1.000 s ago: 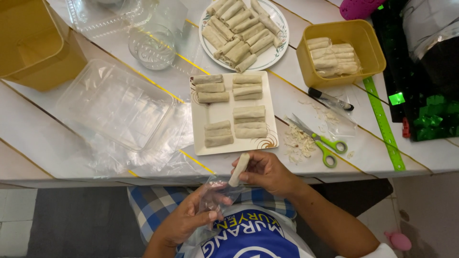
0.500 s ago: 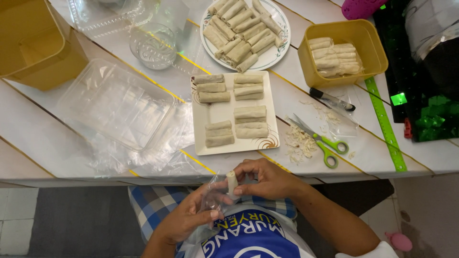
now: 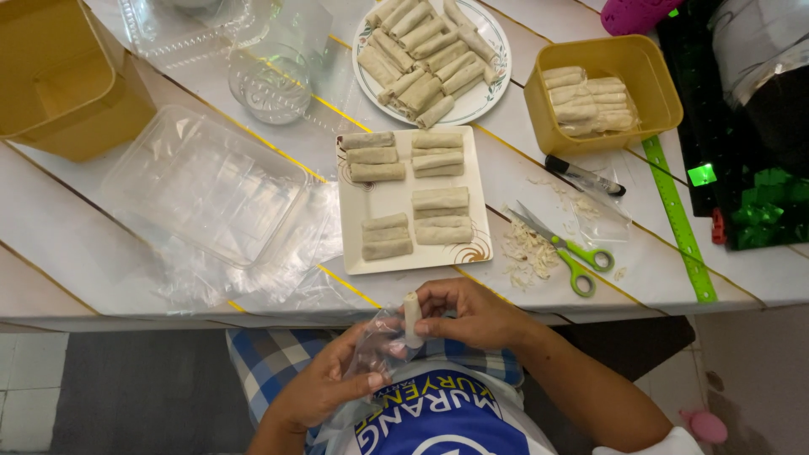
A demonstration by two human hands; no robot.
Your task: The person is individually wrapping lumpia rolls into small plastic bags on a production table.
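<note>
My right hand [image 3: 468,314] pinches a pale spring roll [image 3: 411,318] upright at the mouth of a small clear plastic bag [image 3: 371,347]. My left hand [image 3: 324,383] holds that bag open from below, over my lap. Just beyond my hands, on the table edge, sits a square white plate [image 3: 379,199] with rolls laid in small groups. Farther back stand a round plate [image 3: 486,93] heaped with rolls and a yellow tub [image 3: 539,109] holding more of them.
A clear plastic tray [image 3: 202,181] lies left of the square plate on loose plastic film. Green-handled scissors [image 3: 573,253], scraps, a black pen [image 3: 583,175] and a green ruler [image 3: 678,223] lie to the right. A yellow container [image 3: 59,80] and a glass [image 3: 270,82] stand at the back left.
My right hand brought the roll down from the table edge, turned it upright and pushed its lower end into the bag held by my left hand.
</note>
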